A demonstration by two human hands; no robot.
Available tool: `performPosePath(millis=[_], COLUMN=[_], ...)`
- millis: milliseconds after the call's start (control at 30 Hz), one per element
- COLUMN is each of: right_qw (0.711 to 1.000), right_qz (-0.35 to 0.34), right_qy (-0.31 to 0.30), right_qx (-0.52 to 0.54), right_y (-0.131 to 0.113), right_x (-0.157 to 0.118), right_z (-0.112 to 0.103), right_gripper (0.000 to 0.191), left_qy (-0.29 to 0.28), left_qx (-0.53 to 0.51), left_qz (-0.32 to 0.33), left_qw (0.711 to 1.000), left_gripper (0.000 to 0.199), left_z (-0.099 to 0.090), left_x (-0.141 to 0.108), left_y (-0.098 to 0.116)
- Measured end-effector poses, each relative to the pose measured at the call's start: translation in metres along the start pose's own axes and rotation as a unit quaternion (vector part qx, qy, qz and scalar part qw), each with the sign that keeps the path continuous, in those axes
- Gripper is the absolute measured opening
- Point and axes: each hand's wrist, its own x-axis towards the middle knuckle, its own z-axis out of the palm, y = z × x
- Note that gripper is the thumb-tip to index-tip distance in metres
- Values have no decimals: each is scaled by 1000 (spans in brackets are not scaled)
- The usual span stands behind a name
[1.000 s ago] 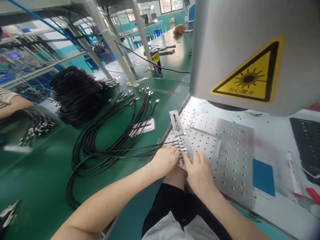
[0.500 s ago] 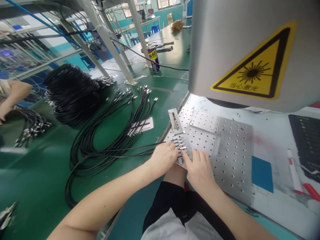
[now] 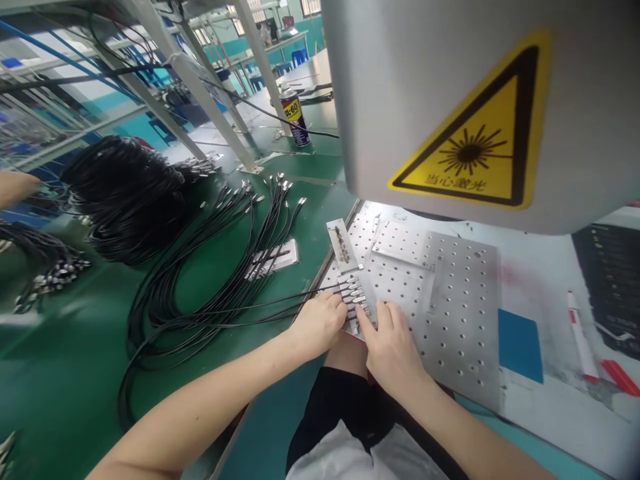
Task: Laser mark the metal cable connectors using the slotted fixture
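Note:
Several black cables with silver connectors (image 3: 353, 291) lie side by side in a small metal fixture at the left edge of a perforated metal plate (image 3: 457, 333). My left hand (image 3: 323, 320) has its fingers closed around a cable just behind its connector. Beside it, my right hand (image 3: 390, 337) touches the lower connectors with an outstretched index finger, the other fingers loosely spread over the plate. The cables run left to a looped black bundle (image 3: 165, 293) on the green table (image 3: 220, 370). A second small fixture (image 3: 343, 245) sits just above the connectors.
A grey machine head (image 3: 450, 100) with a laser warning sign overhangs the plate. Coiled cables (image 3: 125, 200), a spray can (image 3: 295, 119) and a white fixture block (image 3: 280, 257) stand left. A blue card (image 3: 520, 345), marker (image 3: 581, 337) and keyboard (image 3: 610, 287) lie right. Another person's arm (image 3: 17, 188) shows far left.
The camera view has turned a little right, so the surroundings appear further left. Both hands stay at the connectors, with only slight finger movement. The other person's arm has shifted partly out of view.

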Motion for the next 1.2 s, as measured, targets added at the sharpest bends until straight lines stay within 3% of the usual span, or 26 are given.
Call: performPosePath(millis=[400, 600, 867, 1200], right_qw=[1000, 999, 999, 999], right_qz=[12, 36, 45, 21], right_qy=[-6, -4, 9, 20], right_qx=[-1, -2, -4, 22], right_y=[3, 2, -2, -2], right_x=[1, -4, -7, -9], right_z=[4, -4, -3, 0], right_gripper=[51, 52, 46, 46], left_qy=[-67, -8, -59, -3], left_qx=[9, 36, 69, 34], left_qz=[23, 4, -2, 52], left_qw=[997, 999, 996, 998], left_gripper=[13, 12, 13, 22], left_z=[-16, -21, -17, 0], left_x=[11, -8, -8, -10], left_y=[-1, 9, 19, 11])
